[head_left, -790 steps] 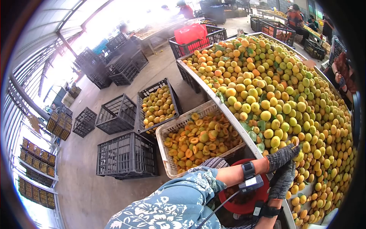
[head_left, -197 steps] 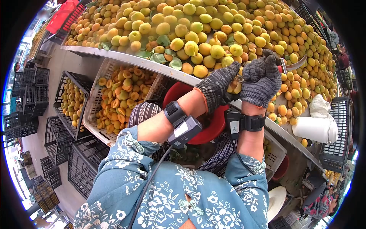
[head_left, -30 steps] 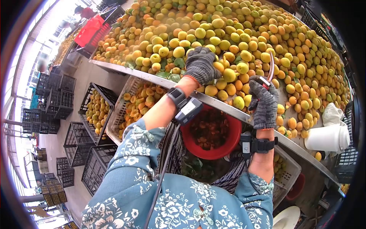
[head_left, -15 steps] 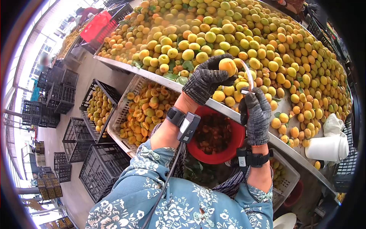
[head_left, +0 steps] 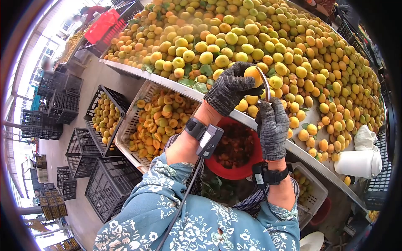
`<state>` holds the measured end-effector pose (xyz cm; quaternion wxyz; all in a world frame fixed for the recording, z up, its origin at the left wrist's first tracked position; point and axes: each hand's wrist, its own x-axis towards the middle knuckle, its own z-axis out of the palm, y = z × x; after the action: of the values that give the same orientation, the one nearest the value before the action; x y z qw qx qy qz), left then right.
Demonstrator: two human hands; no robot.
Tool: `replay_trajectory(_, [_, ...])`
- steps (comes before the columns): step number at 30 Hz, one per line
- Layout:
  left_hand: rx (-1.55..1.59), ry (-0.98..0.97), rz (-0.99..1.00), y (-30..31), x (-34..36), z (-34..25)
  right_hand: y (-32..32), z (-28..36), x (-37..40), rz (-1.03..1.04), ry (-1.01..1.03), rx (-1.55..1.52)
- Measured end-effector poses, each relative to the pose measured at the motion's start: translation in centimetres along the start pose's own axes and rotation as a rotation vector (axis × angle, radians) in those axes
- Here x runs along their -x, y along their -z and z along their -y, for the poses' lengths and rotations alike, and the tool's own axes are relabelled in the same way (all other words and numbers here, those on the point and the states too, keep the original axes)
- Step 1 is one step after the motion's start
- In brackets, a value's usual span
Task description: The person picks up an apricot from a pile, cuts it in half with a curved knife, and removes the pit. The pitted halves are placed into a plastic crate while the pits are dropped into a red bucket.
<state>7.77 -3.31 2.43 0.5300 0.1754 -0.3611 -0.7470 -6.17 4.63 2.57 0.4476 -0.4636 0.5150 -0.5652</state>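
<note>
My left hand, in a dark grey knit glove, grips a yellow-orange apricot over the table's near edge. In my right hand, also gloved, is a thin curved knife, its blade lying against the right side of the apricot. The right fingers are wrapped round the handle, which is mostly hidden. Behind both hands spreads a large heap of apricots with some green leaves. Below the hands stands a red bowl of dark reddish scraps.
A white crate of halved apricots stands left of the bowl, beside a black crate of whole ones. Another white crate is under the table edge. A white container sits at right. People work in the background.
The knife blade has moved from beside the apricot onto its right side. My right hand has shifted left, and my left hand slightly right with the apricot.
</note>
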Motion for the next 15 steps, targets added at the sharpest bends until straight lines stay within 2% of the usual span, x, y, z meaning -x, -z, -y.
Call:
replay_trajectory(5, [-0.086, -0.010, -0.008, -0.7, 0.4, 0.1, 0.0, -0.1, -0.2, -0.025, -0.014, 0.140])
replay_trajectory(7, [-0.151, -0.007, -0.002, -0.8, 0.4, 0.2, -0.4, -0.6, -0.5, -0.084, 0.118, 0.237])
replay_trajectory(10, [-0.252, -0.030, 0.026, -0.7, 0.4, 0.4, -0.6, 0.0, -0.5, -0.059, 0.104, 0.173])
replay_trajectory(12, [-0.442, -0.069, 0.048, -1.0, 0.5, 0.4, -0.8, 0.4, -0.4, -0.062, 0.123, 0.150])
replay_trajectory(15, [-0.288, -0.077, -0.001, -1.1, 0.4, 1.1, -0.8, 0.3, -0.5, -0.064, 0.136, 0.155])
